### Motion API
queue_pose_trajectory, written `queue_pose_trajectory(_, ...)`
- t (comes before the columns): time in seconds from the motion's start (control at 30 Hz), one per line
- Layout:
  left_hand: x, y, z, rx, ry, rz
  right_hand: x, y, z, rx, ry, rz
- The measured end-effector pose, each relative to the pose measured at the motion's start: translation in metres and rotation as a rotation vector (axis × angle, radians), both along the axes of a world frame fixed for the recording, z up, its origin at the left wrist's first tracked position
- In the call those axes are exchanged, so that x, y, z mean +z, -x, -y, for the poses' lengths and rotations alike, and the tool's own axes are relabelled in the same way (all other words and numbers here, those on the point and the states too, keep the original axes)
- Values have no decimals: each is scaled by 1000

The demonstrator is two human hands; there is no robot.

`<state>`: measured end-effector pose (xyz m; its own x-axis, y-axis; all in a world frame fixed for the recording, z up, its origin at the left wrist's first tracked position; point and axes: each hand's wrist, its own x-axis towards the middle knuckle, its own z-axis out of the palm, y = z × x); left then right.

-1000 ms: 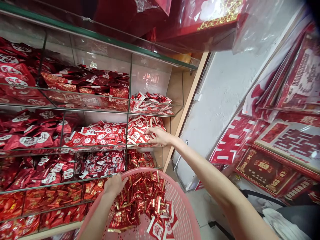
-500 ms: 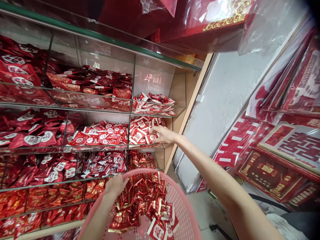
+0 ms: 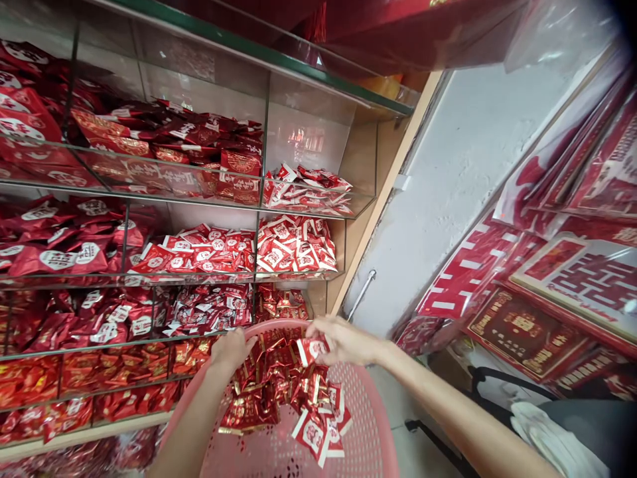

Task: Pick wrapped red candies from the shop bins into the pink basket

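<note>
My left hand (image 3: 231, 352) is closed on the left rim of a pink plastic basket (image 3: 365, 411) with holes in its wall. Over the basket's far right side, my right hand (image 3: 343, 340) pinches a small red-and-white candy packet (image 3: 312, 350). Inside the basket lie several shiny red-and-gold wrapped candies (image 3: 253, 408) and a few red-and-white packets (image 3: 318, 431). Straight ahead, a shelf compartment holds a heap of similar red-and-white packets (image 3: 296, 249).
Glass-divided shelves (image 3: 209, 202) full of red packets fill the left and front. A white wall (image 3: 428, 166) stands right of the wooden shelf edge. Red decorations (image 3: 527, 325) are stacked on the right, with a white glove-like cloth (image 3: 542, 441) below them.
My right hand has moved from the shelf compartment down to above the basket, bringing a packet with it. My left hand stays on the rim. The view has shifted slightly.
</note>
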<state>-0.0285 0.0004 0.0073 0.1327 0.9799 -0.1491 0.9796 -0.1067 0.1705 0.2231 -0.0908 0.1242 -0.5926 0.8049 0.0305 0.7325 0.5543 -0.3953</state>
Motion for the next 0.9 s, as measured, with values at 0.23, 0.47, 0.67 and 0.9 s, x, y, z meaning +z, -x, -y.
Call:
queue_pose_trajectory(0.23,-4,-1,-3,0,-2,-25,-85,-5,44,-57,177,288)
queue_pose_trajectory(0.47,-4,-1,-2,8,-7,-31,-120,25,73,-224,103,562)
queue_pose_trajectory(0.67,-1,-1,-1,2,-2,-37,-122,27,70,-320,49,599)
queue_pose_trajectory(0.9,-1,-2,-1,4,13,-42,-60,-10,37,-488,-46,518)
